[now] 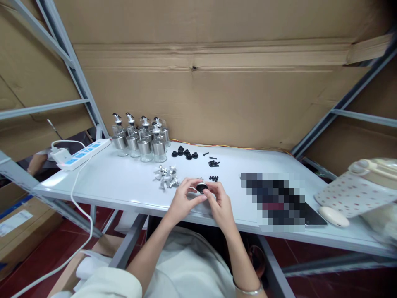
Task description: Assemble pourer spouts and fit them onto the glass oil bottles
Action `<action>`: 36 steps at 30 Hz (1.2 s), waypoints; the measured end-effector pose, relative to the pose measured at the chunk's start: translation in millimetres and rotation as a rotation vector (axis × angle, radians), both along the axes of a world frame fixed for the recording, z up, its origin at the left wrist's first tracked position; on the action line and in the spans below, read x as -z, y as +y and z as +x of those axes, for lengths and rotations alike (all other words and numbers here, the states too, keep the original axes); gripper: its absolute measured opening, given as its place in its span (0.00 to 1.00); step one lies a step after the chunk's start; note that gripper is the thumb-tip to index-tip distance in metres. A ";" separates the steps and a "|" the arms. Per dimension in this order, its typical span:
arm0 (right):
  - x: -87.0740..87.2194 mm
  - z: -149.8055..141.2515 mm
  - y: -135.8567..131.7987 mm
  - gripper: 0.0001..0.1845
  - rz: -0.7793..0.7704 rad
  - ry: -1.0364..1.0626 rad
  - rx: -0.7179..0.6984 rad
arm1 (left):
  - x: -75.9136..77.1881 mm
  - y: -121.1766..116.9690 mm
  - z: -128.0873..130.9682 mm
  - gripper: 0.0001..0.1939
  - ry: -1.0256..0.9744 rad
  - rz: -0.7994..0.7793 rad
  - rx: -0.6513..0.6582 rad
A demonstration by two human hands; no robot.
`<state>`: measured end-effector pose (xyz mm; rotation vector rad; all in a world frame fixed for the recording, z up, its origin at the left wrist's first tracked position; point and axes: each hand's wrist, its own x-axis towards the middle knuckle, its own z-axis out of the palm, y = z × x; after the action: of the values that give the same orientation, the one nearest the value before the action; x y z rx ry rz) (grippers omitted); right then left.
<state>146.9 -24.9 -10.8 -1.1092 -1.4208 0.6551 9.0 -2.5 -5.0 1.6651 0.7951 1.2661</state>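
My left hand (185,199) and my right hand (222,205) meet over the table's front part. Between their fingertips they grip a small round bottle stopper (202,188), black inside with a silver rim. To the left of my hands lies a pile of silver pourer tops (166,177). Farther back sit several black stoppers (185,152). Small black levers (214,164) lie behind my right hand, with tiny black pieces (214,179) nearer to it. At the back left stand several glass bottles (144,148) with steel bands and pourer spouts.
A white power strip (85,154) with a plugged-in charger lies along the table's left end; its cable hangs over the edge. On the right are a blurred-out dark flat object (313,216), a cream oval case (334,216) and a dotted bag (347,188). Cardboard (198,99) walls the back.
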 end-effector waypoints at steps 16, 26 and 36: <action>-35.7 27.6 20.0 0.08 0.095 -0.367 0.099 | 1.4 0.5 1.2 0.15 0.034 -0.057 -0.052; -80.6 65.9 145.4 0.13 -0.187 -0.916 0.267 | -2.5 -3.6 1.8 0.17 0.068 -0.105 0.000; -48.3 66.7 201.3 0.13 -0.386 -1.094 0.136 | -3.6 -8.3 -0.6 0.17 0.164 -0.087 -0.028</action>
<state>213.6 176.4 37.5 -2.0214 -2.1349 0.1850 8.4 -10.8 -1.3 1.7075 0.9620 1.1080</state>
